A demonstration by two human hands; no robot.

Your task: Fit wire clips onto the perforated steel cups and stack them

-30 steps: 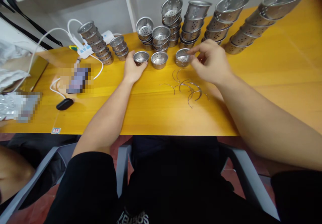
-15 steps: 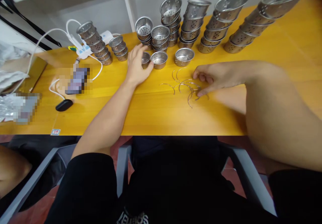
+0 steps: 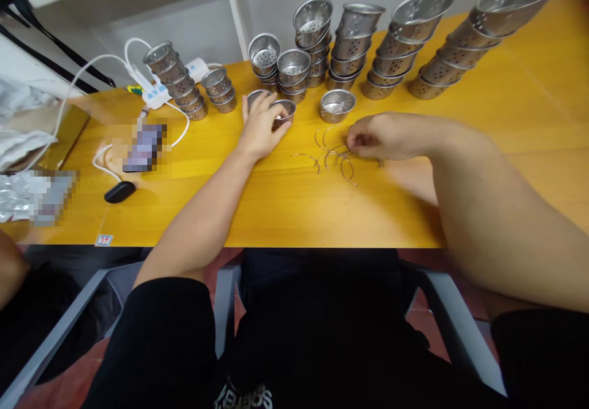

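Note:
My left hand is closed on the rim of a small perforated metal cup, thumb at the near side and a finger reaching over the edge. Another such cup sits just behind its fingers, partly covered by them. My right hand is pinched at the right side of a loose pile of thin curved wires. One wire end runs into its fingertips, which hide the grip itself. A single metal cup stands upright behind the pile, touched by neither hand.
Several stacks of perforated cups line the back of the table, with leaning taller ones at right. Shorter stacks stand at left by a power strip, white cables, a phone and a black mouse.
My left hand has moved slightly right and taken hold of a cup, which has shifted left and nearer the neighbouring cup. My right hand's fingers have closed and moved left over the wires.

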